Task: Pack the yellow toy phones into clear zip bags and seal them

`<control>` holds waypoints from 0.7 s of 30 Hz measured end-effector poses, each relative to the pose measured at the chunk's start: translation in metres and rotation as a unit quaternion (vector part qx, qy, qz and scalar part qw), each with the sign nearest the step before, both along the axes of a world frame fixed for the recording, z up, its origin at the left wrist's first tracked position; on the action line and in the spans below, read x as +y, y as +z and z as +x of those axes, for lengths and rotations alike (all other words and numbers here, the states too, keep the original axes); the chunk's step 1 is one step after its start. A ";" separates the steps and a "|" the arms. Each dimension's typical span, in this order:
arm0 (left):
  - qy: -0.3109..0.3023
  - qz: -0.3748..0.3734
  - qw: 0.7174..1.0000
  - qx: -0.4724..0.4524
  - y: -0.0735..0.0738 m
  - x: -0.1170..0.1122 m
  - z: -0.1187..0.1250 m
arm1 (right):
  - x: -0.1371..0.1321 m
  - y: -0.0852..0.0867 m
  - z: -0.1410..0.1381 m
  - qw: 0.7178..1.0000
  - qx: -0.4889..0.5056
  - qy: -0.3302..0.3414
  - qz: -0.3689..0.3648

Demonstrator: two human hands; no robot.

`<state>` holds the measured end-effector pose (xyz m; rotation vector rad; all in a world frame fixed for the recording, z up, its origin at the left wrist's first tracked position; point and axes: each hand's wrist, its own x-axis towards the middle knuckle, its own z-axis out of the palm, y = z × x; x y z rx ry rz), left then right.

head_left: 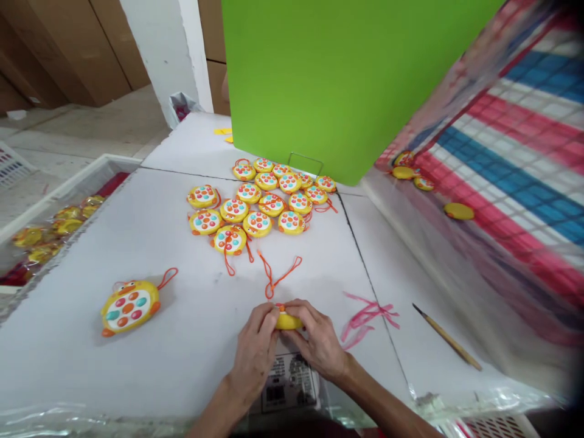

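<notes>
Between both hands is a small yellow duck toy (288, 320), seen edge-on near the table's front. My left hand (258, 337) grips its left end, and my right hand (319, 337) closes on its right end. An orange cord (271, 285) runs from the toy's far side onto the table in loops. A printed label with a barcode (289, 382) lies beneath my wrists. Further left lies another duck toy (130, 308), its white face dotted with coloured buttons and an orange loop at its end. Several more duck toys (258, 224) are grouped beyond my hands.
A green board (337, 85) stands behind the group. Pink ribbon strips (367, 316) and a wooden-handled pointed tool (447, 336) lie to the right. A striped bag wall (515, 140) rises there, with several toys beside it. A white crate (103, 163) holds bagged toys at left.
</notes>
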<state>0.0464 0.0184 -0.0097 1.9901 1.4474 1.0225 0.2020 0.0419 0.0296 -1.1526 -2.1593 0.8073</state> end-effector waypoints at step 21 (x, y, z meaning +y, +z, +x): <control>-0.041 0.048 0.975 0.211 -0.026 -0.029 0.025 | -0.020 -0.003 0.010 0.970 0.063 -0.198 -0.128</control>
